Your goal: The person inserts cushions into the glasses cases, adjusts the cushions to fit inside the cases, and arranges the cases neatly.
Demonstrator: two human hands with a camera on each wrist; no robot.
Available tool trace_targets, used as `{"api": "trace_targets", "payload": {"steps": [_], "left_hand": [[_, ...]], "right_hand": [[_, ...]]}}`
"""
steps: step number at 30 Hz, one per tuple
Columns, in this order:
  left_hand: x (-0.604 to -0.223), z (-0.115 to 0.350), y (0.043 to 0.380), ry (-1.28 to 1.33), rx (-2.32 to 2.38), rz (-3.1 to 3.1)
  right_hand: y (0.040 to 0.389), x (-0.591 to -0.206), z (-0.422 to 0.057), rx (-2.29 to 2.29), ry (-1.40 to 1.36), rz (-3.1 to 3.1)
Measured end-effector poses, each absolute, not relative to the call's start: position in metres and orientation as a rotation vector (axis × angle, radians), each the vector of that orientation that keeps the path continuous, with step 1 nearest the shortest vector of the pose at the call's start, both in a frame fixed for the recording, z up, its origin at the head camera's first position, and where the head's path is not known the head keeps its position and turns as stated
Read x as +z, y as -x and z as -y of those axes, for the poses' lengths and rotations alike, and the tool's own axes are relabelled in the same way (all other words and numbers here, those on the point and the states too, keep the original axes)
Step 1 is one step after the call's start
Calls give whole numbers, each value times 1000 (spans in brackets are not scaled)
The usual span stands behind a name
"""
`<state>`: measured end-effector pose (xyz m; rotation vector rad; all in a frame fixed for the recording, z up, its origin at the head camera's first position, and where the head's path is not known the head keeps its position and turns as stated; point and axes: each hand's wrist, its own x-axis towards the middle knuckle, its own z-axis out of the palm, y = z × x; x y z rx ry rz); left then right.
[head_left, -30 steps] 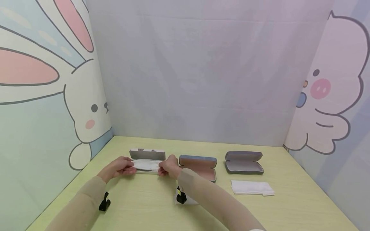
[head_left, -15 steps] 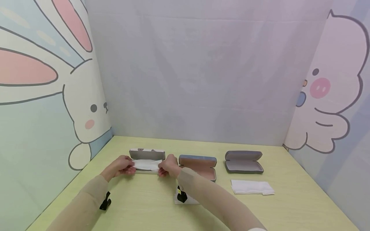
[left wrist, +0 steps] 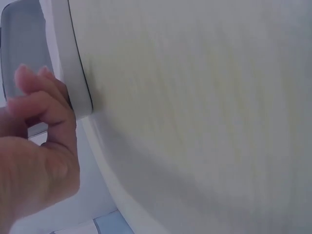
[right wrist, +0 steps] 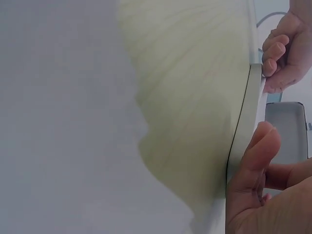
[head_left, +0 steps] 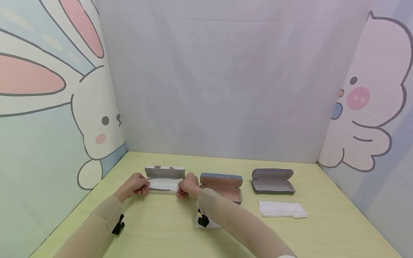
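An open glasses case [head_left: 165, 173] with a grey-lined lid stands at the left of the table, and a folded white cloth [head_left: 164, 184] lies in its base. My left hand [head_left: 136, 184] pinches the cloth's left end, with its fingers bent at the case's corner in the left wrist view. At the other end my right hand [head_left: 189, 185] pinches the cloth between thumb and fingers. The exact contact of the fingertips is partly hidden in every view. In the right wrist view both hands flank the pale front wall [right wrist: 246, 117] of the case.
An open blue glasses case with pink lining [head_left: 222, 180] stands right of my right hand, partly behind the sleeve. Farther right is an open dark grey glasses case [head_left: 272, 185]. A folded white cloth [head_left: 282, 209] lies before it; another white cloth [head_left: 213, 224] is under my right forearm.
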<state>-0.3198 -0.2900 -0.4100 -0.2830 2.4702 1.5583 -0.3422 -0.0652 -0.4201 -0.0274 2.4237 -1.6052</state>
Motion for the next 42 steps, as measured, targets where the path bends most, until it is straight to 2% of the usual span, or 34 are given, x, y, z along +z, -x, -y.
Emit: {"api": "trace_targets", "payload": {"steps": [7,16,31,42], "left_hand": [[-415,293,322,300,1414,-2634],[-418,311,322,142,1326,-2736],[-416,330,318,-149,1295,-2444],[-420,322,323,-122,1341,-2412]], "right_hand": [[343,-423,64,-1523,53,-2501],[341,-425,63,-1462,45,-2578],[341,-428,51,-1375,352,-2562],[342,-428,50,-1379,409,-2535]]}}
